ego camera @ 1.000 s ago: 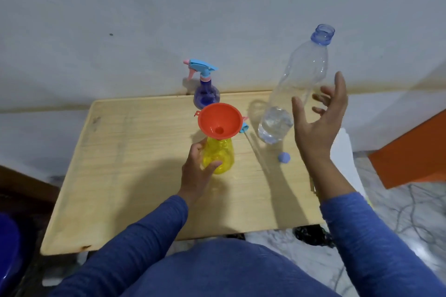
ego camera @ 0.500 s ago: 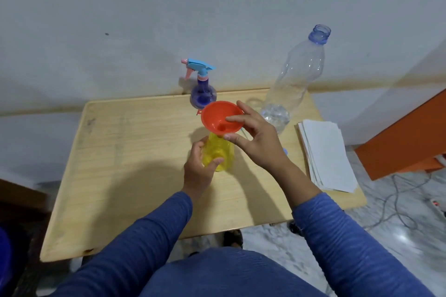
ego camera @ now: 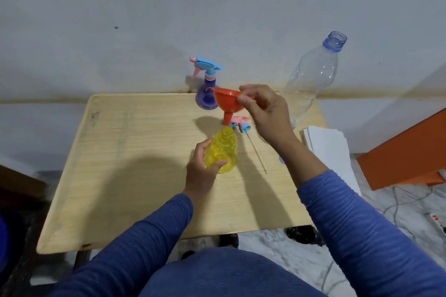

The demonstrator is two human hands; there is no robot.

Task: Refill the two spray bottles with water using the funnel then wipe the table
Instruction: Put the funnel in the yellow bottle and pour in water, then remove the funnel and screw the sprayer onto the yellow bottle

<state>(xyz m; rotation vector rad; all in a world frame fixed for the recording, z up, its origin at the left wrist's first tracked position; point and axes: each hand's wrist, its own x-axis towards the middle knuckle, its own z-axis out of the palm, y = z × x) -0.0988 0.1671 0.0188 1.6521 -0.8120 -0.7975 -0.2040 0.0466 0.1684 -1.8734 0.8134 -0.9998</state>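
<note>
My left hand (ego camera: 201, 171) grips the yellow spray bottle (ego camera: 223, 152), which stands on the wooden table (ego camera: 135, 176) with its neck uncapped. My right hand (ego camera: 265, 113) pinches the rim of the orange funnel (ego camera: 226, 103) and holds it lifted just above the yellow bottle's mouth, tilted a little. The yellow bottle's pink and blue spray head (ego camera: 240, 124) lies on the table behind it, its thin tube stretching toward me. A purple spray bottle (ego camera: 206, 94) with its trigger head on stands at the table's back edge. A clear plastic water bottle (ego camera: 311, 79), uncapped, stands at the back right.
A stack of white paper towels (ego camera: 330, 152) lies on the table's right edge. A small blue cap (ego camera: 282, 159) peeks out beside my right forearm. An orange piece of furniture (ego camera: 405, 157) and cables on the floor are to the right. A wall runs behind the table.
My right hand left the water bottle, took the funnel by its rim and lifted it out of the yellow bottle's neck. My left hand kept holding the yellow bottle.
</note>
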